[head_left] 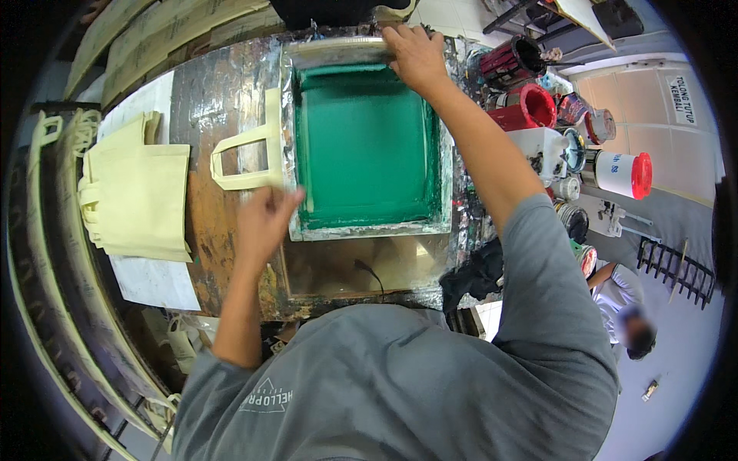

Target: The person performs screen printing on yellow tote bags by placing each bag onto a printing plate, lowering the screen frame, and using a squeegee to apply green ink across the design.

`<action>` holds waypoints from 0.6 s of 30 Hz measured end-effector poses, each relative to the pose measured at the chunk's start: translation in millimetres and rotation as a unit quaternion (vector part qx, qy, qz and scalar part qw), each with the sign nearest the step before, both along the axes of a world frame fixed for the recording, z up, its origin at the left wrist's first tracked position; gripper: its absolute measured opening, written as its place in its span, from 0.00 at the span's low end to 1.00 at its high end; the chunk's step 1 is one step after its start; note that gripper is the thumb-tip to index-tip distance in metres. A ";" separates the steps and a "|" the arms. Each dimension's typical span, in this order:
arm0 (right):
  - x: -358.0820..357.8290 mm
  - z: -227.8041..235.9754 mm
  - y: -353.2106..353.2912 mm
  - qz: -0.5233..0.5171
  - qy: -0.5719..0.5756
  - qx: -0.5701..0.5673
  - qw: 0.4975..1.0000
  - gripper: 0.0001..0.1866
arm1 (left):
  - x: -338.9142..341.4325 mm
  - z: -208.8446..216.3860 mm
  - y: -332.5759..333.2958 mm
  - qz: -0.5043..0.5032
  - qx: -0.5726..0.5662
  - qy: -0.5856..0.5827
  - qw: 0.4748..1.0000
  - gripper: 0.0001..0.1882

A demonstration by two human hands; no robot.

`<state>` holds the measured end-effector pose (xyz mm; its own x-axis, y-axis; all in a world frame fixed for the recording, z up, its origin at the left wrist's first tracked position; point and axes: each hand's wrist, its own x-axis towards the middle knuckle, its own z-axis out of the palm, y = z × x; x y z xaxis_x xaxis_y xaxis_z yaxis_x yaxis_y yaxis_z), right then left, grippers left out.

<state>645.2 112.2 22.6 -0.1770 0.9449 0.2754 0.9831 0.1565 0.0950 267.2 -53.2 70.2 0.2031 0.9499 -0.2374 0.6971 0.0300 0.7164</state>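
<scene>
A screen printing frame (369, 230) with a pale, ink-stained rim lies on the worktable, its mesh (365, 146) covered in green, with a darker green band along the far side. My right hand (419, 60) is closed over the frame's far right corner, fingers bent round the rim. Beside the near left part of the frame is my left hand (263, 223), smeared by motion, so its fingers cannot be read. A pale yellow cloth bag (273, 131) sticks out from under the frame's left side, its handle loop lying on the table just beyond my left hand.
Stacked pale yellow bags (142, 200) lie on white paper at the table's left. Ink pots and cans, including a red tub (530, 107), crowd the right side. A black cloth (473, 273) lies near right. Racks (73, 253) stand left; another person (619, 300) is at far right.
</scene>
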 end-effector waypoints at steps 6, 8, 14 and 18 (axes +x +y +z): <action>-7.2 -36.3 0.3 -0.015 0.016 0.092 0.996 0.29 | 115.6 -26.8 205.5 -0.149 0.581 0.089 0.795 0.38; -5.2 -23.6 1.3 0.009 0.043 0.139 0.989 0.22 | 135.9 -43.3 224.2 -0.170 0.455 0.122 0.865 0.41; -0.2 -24.1 -19.4 0.028 0.053 0.098 0.993 0.21 | 150.8 -92.1 222.5 -0.149 0.466 0.240 0.839 0.32; -11.2 -27.8 -65.7 0.004 -0.001 -0.001 1.000 0.28 | 137.0 -81.5 166.2 -0.142 0.467 0.246 0.837 0.31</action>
<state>634.1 46.5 -5.2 -0.1851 0.9437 0.2743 0.9817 0.1647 0.0958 404.2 113.0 -11.2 0.5491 0.6974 0.4606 0.7984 -0.6006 -0.0424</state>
